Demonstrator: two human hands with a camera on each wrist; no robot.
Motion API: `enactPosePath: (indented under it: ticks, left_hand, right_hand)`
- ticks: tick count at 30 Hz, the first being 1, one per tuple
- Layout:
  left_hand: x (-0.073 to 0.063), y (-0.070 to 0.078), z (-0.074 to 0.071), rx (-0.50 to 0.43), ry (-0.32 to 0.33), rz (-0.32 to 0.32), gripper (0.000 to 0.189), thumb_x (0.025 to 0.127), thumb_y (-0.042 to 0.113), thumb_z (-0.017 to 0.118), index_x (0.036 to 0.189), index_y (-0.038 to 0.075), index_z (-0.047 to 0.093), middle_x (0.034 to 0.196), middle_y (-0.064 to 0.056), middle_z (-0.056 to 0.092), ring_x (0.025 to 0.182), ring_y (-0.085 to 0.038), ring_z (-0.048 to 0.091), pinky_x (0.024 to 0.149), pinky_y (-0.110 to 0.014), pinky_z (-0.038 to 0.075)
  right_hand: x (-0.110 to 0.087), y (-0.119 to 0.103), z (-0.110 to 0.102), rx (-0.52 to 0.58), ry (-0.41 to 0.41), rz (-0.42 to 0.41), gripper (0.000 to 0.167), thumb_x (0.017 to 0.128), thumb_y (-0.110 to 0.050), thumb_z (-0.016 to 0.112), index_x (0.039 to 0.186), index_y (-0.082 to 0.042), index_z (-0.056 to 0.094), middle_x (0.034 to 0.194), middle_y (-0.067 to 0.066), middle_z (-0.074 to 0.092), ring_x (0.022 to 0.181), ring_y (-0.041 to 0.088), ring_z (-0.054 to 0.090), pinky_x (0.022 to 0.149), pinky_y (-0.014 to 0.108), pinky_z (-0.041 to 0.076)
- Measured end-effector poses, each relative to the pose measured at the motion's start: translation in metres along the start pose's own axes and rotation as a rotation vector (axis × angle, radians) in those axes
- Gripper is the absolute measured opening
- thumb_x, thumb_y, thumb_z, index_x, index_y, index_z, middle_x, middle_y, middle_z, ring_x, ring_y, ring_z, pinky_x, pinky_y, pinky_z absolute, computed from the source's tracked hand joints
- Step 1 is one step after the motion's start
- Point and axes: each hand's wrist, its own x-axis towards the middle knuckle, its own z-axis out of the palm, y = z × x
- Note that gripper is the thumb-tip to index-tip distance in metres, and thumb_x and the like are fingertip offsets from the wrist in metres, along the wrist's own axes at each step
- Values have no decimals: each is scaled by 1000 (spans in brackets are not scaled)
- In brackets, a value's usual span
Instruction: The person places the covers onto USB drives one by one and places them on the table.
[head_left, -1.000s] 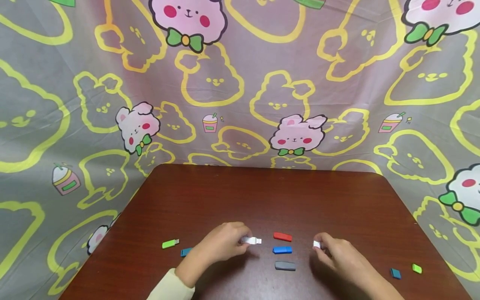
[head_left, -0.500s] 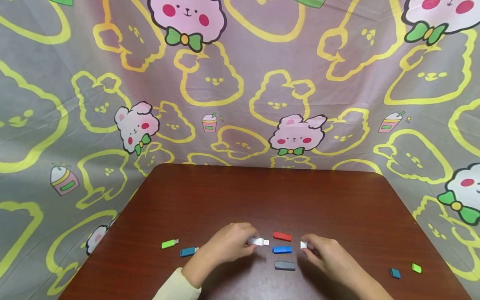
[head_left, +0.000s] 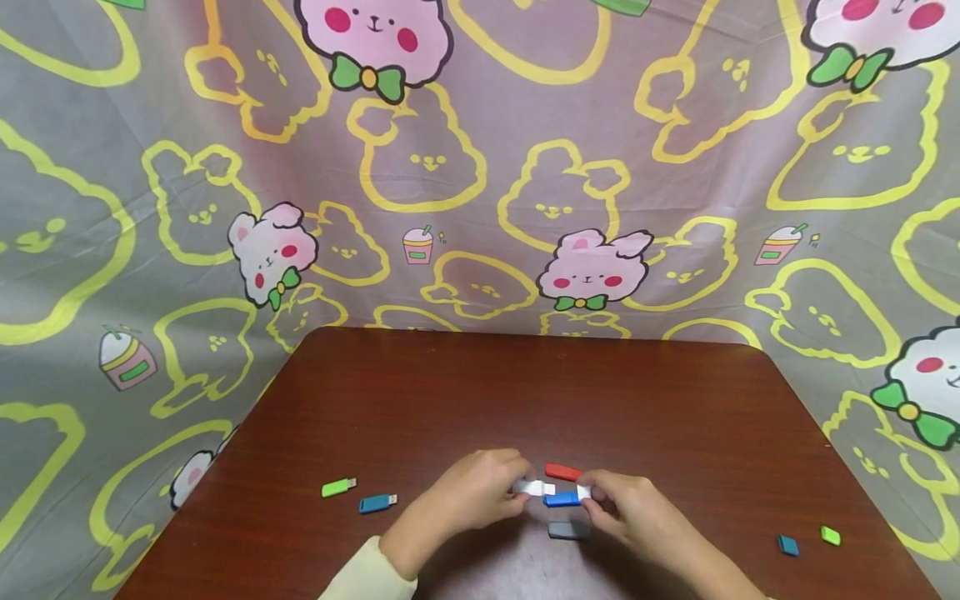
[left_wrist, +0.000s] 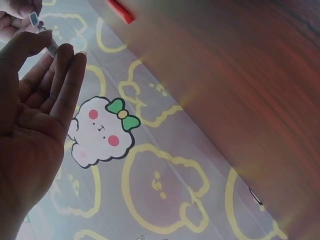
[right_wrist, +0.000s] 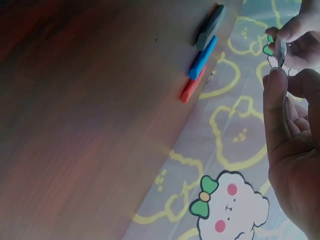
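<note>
Over the table (head_left: 525, 400), right fingers (head_left: 606, 480) partly hide the white cap (head_left: 583, 492).

From the narrow gap between the white USB stick (head_left: 534, 487) and white cap (head_left: 584, 493), the tabletop (head_left: 540, 392) is free between 11 and 1 o'clock beyond the red USB stick (head_left: 561, 472). The left hand (head_left: 483, 492) blocks 9, the right hand (head_left: 628, 502) 3; the blue USB stick (head_left: 561, 501) and grey USB stick (head_left: 568, 531) obstruct 6. Cartoon-print fabric (head_left: 510, 221) closes off 12.
</note>
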Motion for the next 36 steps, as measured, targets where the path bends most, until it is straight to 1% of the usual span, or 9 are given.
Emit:
enactPosePath:
  ticks: [4, 9, 16, 26, 36]
  left_hand:
    - [2, 2, 0, 17, 12, 17, 16, 86, 23, 81, 95, 14, 72, 81, 9, 60, 64, 1, 46, 58, -12, 40]
    - [3, 3, 1, 40, 33, 39, 16, 85, 24, 81, 92, 14, 70, 79, 9, 58, 63, 1, 44, 57, -13, 39]
    - [5, 4, 2, 45, 50, 71, 19, 86, 25, 80, 97, 13, 72, 83, 8, 61, 66, 1, 46, 58, -14, 42]
    - [7, 5, 2, 24, 46, 72, 19, 87, 26, 80, 98, 12, 72, 83, 8, 60, 65, 1, 44, 57, -13, 39]
    - [9, 8, 1, 24, 41, 73, 19, 87, 25, 80, 97, 12, 72, 82, 8, 61, 65, 1, 44, 57, -12, 39]
  right_hand:
    - [3, -2, 4, -3, 21, -21, 23, 82, 1, 77, 100, -10, 67, 77, -11, 68, 69, -9, 53, 56, 8, 43]
    - [5, -4, 6, -20, 23, -23, 23, 81, 0, 77, 99, -11, 67, 76, -13, 66, 67, -10, 51, 54, 7, 42]
    - [7, -6, 8, -17, 19, -24, 24, 81, 0, 77, 99, -11, 67, 77, -11, 67, 67, -9, 51, 54, 7, 41]
    - [8, -7, 9, 6, 12, -25, 25, 82, 1, 78, 101, -10, 67, 79, -9, 69, 67, -9, 53, 54, 7, 42]
    - [8, -8, 8, -10, 24, -31, 25, 81, 1, 78, 100, -10, 67, 77, -11, 66, 65, -9, 50, 52, 7, 40]
